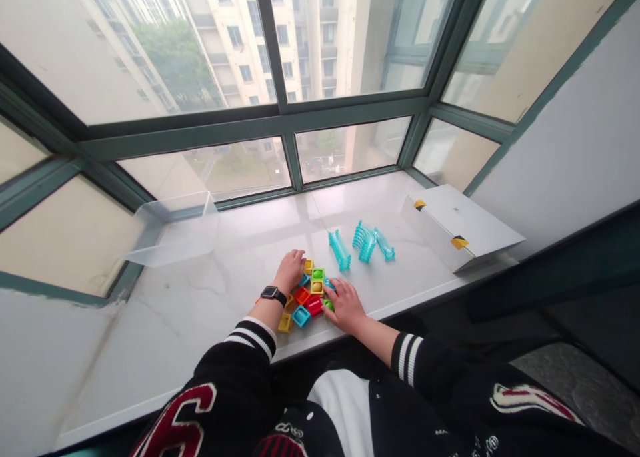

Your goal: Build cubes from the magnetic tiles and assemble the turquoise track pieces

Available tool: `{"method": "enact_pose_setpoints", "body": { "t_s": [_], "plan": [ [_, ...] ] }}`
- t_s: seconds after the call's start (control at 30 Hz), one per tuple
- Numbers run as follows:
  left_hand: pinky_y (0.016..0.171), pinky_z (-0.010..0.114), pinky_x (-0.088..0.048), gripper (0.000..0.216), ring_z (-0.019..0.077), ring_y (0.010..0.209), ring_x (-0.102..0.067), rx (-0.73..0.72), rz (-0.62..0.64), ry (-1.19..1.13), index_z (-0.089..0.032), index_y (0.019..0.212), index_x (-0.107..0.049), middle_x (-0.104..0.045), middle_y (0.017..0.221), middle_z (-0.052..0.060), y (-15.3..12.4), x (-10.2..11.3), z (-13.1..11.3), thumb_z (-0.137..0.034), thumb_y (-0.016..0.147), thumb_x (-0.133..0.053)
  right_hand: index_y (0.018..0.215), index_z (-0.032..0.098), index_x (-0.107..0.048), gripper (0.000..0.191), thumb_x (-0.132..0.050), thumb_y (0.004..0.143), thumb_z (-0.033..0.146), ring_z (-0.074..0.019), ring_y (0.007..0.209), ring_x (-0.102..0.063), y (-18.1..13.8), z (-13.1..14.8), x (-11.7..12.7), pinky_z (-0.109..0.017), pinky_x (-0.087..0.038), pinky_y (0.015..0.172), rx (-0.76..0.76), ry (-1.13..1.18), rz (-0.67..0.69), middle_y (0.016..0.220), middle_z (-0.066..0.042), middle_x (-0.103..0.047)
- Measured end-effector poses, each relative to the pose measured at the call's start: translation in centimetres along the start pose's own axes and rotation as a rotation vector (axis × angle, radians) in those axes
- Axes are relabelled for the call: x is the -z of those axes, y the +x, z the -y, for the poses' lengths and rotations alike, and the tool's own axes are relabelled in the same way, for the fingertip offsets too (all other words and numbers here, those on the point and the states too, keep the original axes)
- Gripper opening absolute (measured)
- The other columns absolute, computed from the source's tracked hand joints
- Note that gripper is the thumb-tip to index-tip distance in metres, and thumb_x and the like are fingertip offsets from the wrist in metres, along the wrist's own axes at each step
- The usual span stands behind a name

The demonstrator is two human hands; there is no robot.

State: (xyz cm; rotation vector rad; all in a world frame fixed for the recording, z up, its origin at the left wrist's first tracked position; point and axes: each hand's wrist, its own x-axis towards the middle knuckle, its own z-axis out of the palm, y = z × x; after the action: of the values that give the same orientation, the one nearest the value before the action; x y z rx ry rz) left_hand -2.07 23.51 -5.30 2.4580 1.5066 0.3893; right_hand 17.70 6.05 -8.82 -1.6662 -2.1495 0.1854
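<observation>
The blocks (306,305), small square pieces in yellow, green, red, orange and turquoise, lie in a tight cluster on the windowsill (215,297), close to its near edge. The left hand (290,270) rests on the far left corner of the blocks with its fingers curled down onto them; the view does not show whether these fingers are closed on a block. A black watch (273,294) sits on the wrist of this hand, just left of the blocks. The right hand (346,306) lies against the right side of the blocks, fingers reaching over the nearest pieces. Its thumb touches a green block (328,304) at the cluster's right edge; it cannot be told whether thumb and fingers pinch this block or only rest on it. Beyond the blocks and to their right, three ribbed pale blue track pieces (365,241) stand together, apart from the cluster. Farther right of the blocks lies a white box (463,227). Well to the left of the blocks, against the window (280,120), stands a clear plastic tub (175,234).
</observation>
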Motion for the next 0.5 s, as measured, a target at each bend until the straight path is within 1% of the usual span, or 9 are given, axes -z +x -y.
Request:
{"method": "enact_pose_setpoints", "body": {
  "t_s": [0.1, 0.17, 0.23, 0.33, 0.43, 0.5],
  "plan": [
    [0.108, 0.04, -0.047, 0.035, 0.0254, 0.12, -0.063, 0.002, 0.016, -0.016, -0.014, 0.132, -0.06, -0.067, 0.127, 0.017, 0.3, -0.5, 0.8, -0.028, 0.108, -0.038, 0.151, 0.025, -0.056, 0.058, -0.059, 0.099, 0.049, -0.038, 0.149, -0.037, 0.1, 0.1, 0.0, -0.056, -0.03, 0.122, 0.011, -0.009, 0.005, 0.161, -0.015, -0.047],
    [0.105, 0.039, -0.049, 0.033, 0.0253, 0.114, -0.065, -0.015, 0.04, -0.028, -0.015, 0.127, -0.062, -0.07, 0.121, 0.015, 0.4, -0.7, 1.2, -0.031, 0.107, -0.041, 0.15, 0.024, -0.056, 0.057, -0.059, 0.099, 0.049, -0.0376, 0.149, -0.037, 0.1, 0.1, -0.2, -0.056, -0.031, 0.122, 0.018, -0.019, 0.003, 0.161, -0.015, -0.047],
    [0.104, 0.04, -0.05, 0.033, 0.0255, 0.113, -0.066, -0.038, 0.058, -0.038, -0.017, 0.125, -0.064, -0.072, 0.118, 0.013, 0.4, -0.8, 1.4, -0.035, 0.107, -0.043, 0.15, 0.024, -0.056, 0.057, -0.06, 0.099, 0.048, -0.0373, 0.149, -0.036, 0.1, 0.1, -0.4, -0.055, -0.031, 0.121, 0.022, -0.035, -0.009, 0.16, -0.015, -0.047],
    [0.111, 0.042, -0.046, 0.039, 0.0264, 0.124, -0.063, -0.071, 0.051, -0.044, -0.019, 0.132, -0.063, -0.07, 0.13, 0.013, -0.5, -0.7, 1.5, -0.039, 0.108, -0.039, 0.151, 0.023, -0.056, 0.057, -0.06, 0.099, 0.048, -0.037, 0.148, -0.036, 0.1, 0.0, -0.8, -0.054, -0.031, 0.12, 0.036, -0.055, -0.025, 0.16, -0.016, -0.047],
    [0.122, 0.048, -0.035, 0.046, 0.0284, 0.137, -0.056, -0.111, 0.058, -0.03, -0.023, 0.144, -0.058, -0.062, 0.147, 0.012, -2.2, -0.5, 1.7, -0.046, 0.106, -0.045, 0.152, 0.022, -0.055, 0.059, -0.059, 0.099, 0.048, -0.0371, 0.148, -0.036, 0.4, 0.1, -1.2, -0.054, -0.03, 0.12, 0.064, -0.063, -0.023, 0.16, -0.016, -0.047],
    [0.127, 0.053, -0.028, 0.055, 0.0301, 0.144, -0.05, -0.127, 0.082, 0.004, -0.025, 0.153, -0.05, -0.055, 0.157, 0.012, -3.3, -0.3, 1.9, -0.05, 0.104, -0.048, 0.152, 0.022, -0.054, 0.059, -0.058, 0.1, 0.048, -0.0377, 0.148, -0.036, 0.7, 0.4, -1.4, -0.055, -0.03, 0.119, 0.083, -0.063, -0.012, 0.161, -0.016, -0.046]
  ]
}}
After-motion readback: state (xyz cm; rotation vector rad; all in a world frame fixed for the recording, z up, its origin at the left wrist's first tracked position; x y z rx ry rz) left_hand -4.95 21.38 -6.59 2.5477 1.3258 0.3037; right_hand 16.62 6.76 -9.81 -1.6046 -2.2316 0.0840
